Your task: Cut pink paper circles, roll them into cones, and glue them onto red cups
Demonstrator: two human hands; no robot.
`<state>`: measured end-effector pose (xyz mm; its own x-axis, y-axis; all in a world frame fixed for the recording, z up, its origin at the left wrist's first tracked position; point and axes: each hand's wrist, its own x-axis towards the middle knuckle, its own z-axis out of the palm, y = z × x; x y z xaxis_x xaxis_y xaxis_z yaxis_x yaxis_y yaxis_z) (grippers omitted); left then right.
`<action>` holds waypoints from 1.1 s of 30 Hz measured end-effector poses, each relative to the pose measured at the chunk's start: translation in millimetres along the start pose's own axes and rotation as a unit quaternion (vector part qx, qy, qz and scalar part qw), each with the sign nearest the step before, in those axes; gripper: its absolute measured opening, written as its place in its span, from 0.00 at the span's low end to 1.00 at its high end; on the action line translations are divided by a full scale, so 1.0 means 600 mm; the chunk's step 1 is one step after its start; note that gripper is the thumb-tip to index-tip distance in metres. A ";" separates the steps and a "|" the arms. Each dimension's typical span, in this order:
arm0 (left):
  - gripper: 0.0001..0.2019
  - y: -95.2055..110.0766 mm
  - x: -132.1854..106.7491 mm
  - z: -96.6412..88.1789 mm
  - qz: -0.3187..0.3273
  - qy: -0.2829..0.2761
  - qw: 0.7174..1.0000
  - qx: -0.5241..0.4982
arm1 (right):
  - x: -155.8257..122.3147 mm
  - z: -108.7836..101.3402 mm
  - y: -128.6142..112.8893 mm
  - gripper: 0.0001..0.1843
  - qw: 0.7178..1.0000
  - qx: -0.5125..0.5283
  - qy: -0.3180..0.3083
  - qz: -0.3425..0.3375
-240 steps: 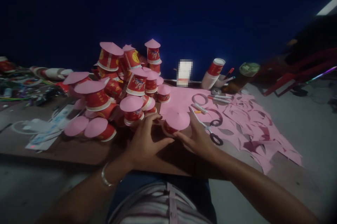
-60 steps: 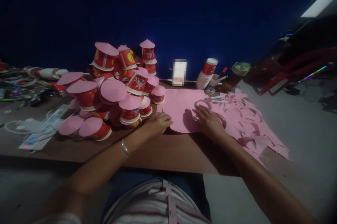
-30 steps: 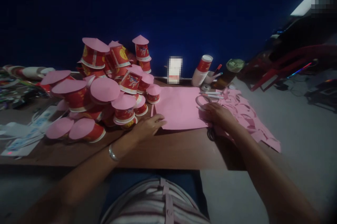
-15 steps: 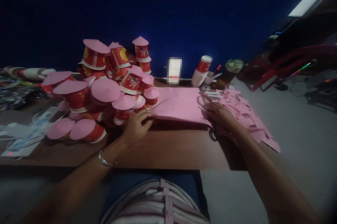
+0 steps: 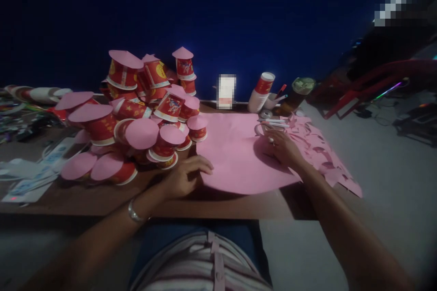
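A pink paper sheet [image 5: 235, 163] lies across the table in front of me, its near edge curving toward me. My left hand [image 5: 186, 175] grips the sheet's left edge, with fingers on top and the thumb hidden. On the right part of the sheet rests my right hand [image 5: 278, 145], fingers stretched forward, a ring on one of them. Its fingertips are beside a clear tape roll [image 5: 261, 129]; whether they touch it I cannot tell. Close to my left hand stand red paper cups with pink cone tops, among them a cup [image 5: 162, 150].
Pink paper scraps [image 5: 322, 154] cover the table's right side. Stacked cups [image 5: 262, 90], a cup of pens [image 5: 273, 99] and a lidded jar [image 5: 302, 88] stand at the back. A power strip [image 5: 34, 186] lies left. A red chair [image 5: 351, 95] is at the right.
The sheet's near edge has come toward me and now covers the dark scissor handles. My left hand moved slightly right and nearer. Some cups beside it shifted.
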<state>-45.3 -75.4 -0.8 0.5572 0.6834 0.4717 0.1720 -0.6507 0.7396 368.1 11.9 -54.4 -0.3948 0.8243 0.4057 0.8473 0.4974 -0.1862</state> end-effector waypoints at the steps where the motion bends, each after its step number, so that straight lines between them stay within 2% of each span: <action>1: 0.15 -0.002 -0.005 -0.002 0.003 -0.034 0.999 0.004 | -0.002 -0.003 -0.005 0.24 1.000 0.000 -0.003 0.004; 5: 0.15 -0.013 -0.021 -0.009 -0.032 -0.135 0.990 0.008 | -0.011 -0.009 -0.021 0.21 1.000 -0.003 -0.014 0.007; 9: 0.15 -0.032 -0.014 -0.014 -0.053 -0.175 0.983 0.001 | -0.002 -0.013 -0.054 0.20 1.000 -0.005 -0.006 -0.007; 11: 0.15 -0.041 -0.005 -0.018 -0.054 -0.180 0.982 0.000 | 0.010 -0.019 -0.091 0.20 0.999 -0.007 0.022 -0.025; 15: 0.14 -0.048 0.009 -0.020 -0.045 -0.213 0.976 0.023 | 0.037 -0.039 -0.203 0.19 0.992 -0.003 0.029 -0.123; 18: 0.20 -0.043 -0.001 -0.011 -0.044 -0.186 0.972 0.135 | 0.053 -0.040 -0.278 0.19 0.981 0.030 -0.002 -0.193; 21: 0.28 -0.031 -0.032 -0.002 -0.036 -0.135 0.950 0.281 | 0.058 -0.022 -0.316 0.18 0.970 0.063 -0.024 -0.235; 24: 0.30 -0.023 -0.071 -0.001 0.013 -0.128 0.916 0.379 | 0.049 0.007 -0.322 0.19 0.964 0.095 -0.046 -0.243; 27: 0.23 -0.024 -0.093 -0.007 0.131 -0.138 0.897 0.398 | 0.037 0.029 -0.320 0.22 0.960 0.120 -0.055 -0.247; 31: 0.13 -0.017 -0.084 -0.009 0.246 -0.111 0.887 0.374 | 0.044 0.024 -0.341 0.21 0.962 0.128 -0.001 -0.239; 33: 0.09 -0.001 -0.083 -0.011 0.291 -0.094 0.880 0.364 | 0.057 0.013 -0.361 0.18 0.956 0.130 0.009 -0.264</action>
<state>-78.5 -106.6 -21.4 0.8358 0.1423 0.5303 0.2493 -0.9589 -0.1356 168.4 -65.5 -7.5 -0.7350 0.4365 0.5189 0.4137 0.8950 -0.1668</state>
